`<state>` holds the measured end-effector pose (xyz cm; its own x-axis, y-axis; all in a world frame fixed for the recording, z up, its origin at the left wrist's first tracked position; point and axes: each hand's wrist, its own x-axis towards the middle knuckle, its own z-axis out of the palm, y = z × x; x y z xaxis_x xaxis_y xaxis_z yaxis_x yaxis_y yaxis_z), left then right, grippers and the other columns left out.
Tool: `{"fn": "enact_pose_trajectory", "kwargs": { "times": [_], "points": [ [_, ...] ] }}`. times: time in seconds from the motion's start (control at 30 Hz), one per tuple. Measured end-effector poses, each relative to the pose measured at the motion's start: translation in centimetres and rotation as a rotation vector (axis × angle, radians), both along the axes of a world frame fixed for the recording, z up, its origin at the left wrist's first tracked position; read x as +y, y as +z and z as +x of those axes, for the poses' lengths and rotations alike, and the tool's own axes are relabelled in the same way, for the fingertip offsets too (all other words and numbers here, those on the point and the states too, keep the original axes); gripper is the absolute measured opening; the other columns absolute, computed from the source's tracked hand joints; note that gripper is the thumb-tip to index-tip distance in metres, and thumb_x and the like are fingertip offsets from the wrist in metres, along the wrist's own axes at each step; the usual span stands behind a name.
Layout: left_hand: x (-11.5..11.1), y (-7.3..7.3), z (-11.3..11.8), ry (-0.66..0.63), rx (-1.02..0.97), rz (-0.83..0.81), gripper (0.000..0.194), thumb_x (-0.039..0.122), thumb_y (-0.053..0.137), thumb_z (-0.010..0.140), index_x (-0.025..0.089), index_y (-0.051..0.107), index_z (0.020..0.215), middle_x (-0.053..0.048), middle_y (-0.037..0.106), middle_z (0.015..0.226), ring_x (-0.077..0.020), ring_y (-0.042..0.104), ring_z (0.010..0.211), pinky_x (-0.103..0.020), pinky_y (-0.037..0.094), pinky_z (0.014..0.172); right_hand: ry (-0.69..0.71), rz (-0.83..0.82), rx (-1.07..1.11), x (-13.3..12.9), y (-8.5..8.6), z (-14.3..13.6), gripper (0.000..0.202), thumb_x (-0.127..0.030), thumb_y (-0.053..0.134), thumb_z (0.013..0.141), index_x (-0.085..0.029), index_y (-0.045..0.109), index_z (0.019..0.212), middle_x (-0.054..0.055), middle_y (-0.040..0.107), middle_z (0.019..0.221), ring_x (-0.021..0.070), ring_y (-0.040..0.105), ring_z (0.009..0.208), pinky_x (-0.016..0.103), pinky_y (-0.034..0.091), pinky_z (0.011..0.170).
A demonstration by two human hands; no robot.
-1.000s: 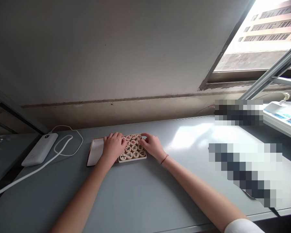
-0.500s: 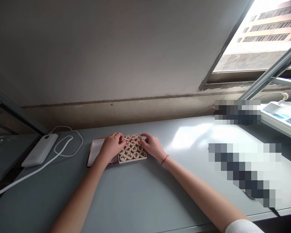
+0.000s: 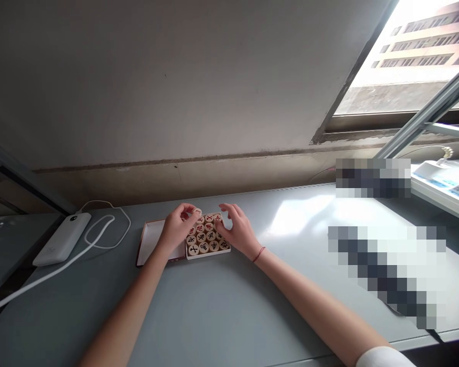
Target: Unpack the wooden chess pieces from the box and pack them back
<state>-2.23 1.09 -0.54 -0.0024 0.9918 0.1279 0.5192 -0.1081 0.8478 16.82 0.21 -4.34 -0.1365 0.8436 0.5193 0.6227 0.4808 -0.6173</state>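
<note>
- Nearest on the grey table (image 3: 222,306), 2 bare forearms reach forward.
- Right hand (image 3: 237,232) hovers at the tray's right edge, grip loosely spread, holding nothing.
- Left hand (image 3: 176,229) seems to pinch 1 disc (image 3: 197,212) above the tray of chess pieces (image 3: 207,237).
- Beside the tray lies the lid (image 3: 150,239); farther left, a power bank (image 3: 62,238).

A grey table (image 3: 222,300) carries a box of chess pieces (image 3: 207,238), its lid (image 3: 150,240), a power bank (image 3: 62,238) and cable (image 3: 99,229).
</note>
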Motion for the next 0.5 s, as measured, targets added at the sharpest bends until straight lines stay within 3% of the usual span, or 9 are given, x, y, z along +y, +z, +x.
{"fn": "enact_pose_trajectory", "kwargs": {
  "times": [0.07,0.13,0.3,0.37,0.5],
  "points": [
    [-0.6,-0.1,1.1,-0.079,-0.17,-0.045,0.028,0.043,0.059,0.076,0.018,0.061,0.089,-0.004,0.067,0.089,-0.0172,0.062,0.082,-0.028,0.048,0.074,0.079,0.138,-0.053,-0.3,0.1,-0.2,0.039,-0.033,0.053,0.084,-0.018,0.052,0.12,0.014,0.06,0.117,0.0233,0.058,0.101,0.035,0.046,0.086],
    [-1.2,-0.2,2.2,-0.128,-0.296,-0.11,0.028,0.042,0.061,0.074,0.018,0.062,0.088,-0.004,0.067,0.087,-0.0181,0.063,0.083,-0.028,0.05,0.073,0.13,0.19,-0.089,-0.6,0.2,-0.2,0.033,-0.031,0.051,0.088,-0.02,0.053,0.119,0.013,0.061,0.118,0.0229,0.058,0.103,0.036,0.045,0.088],
    [-2.0,-0.3,3.5,-0.027,-0.452,-0.183,0.035,0.045,0.063,0.071,0.017,0.061,0.092,-0.006,0.067,0.094,-0.0181,0.063,0.086,-0.027,0.05,0.072,0.158,0.2,-0.103,-0.4,0.2,0.3,0.026,-0.03,0.045,0.093,-0.022,0.057,0.115,0.01,0.066,0.111,0.0185,0.062,0.092,0.033,0.047,0.084],
    [-1.9,-0.3,3.4,0.031,-0.507,-0.189,0.037,0.046,0.064,0.069,0.017,0.06,0.092,-0.006,0.067,0.095,-0.0175,0.063,0.085,-0.027,0.05,0.073,0.107,0.191,-0.103,0.2,0.0,0.9,0.025,-0.03,0.046,0.093,-0.021,0.058,0.114,0.01,0.067,0.109,0.0187,0.062,0.092,0.033,0.046,0.084],
    [-1.6,-0.4,3.0,0.102,-0.625,-0.129,0.038,0.041,0.066,0.07,0.019,0.056,0.099,-0.003,0.065,0.093,-0.0142,0.064,0.081,-0.029,0.051,0.077,-0.122,0.111,-0.106,1.9,-0.7,2.8,0.023,-0.03,0.045,0.093,-0.019,0.061,0.105,0.009,0.068,0.104,0.0214,0.058,0.095,0.034,0.041,0.085]
  ]
}}
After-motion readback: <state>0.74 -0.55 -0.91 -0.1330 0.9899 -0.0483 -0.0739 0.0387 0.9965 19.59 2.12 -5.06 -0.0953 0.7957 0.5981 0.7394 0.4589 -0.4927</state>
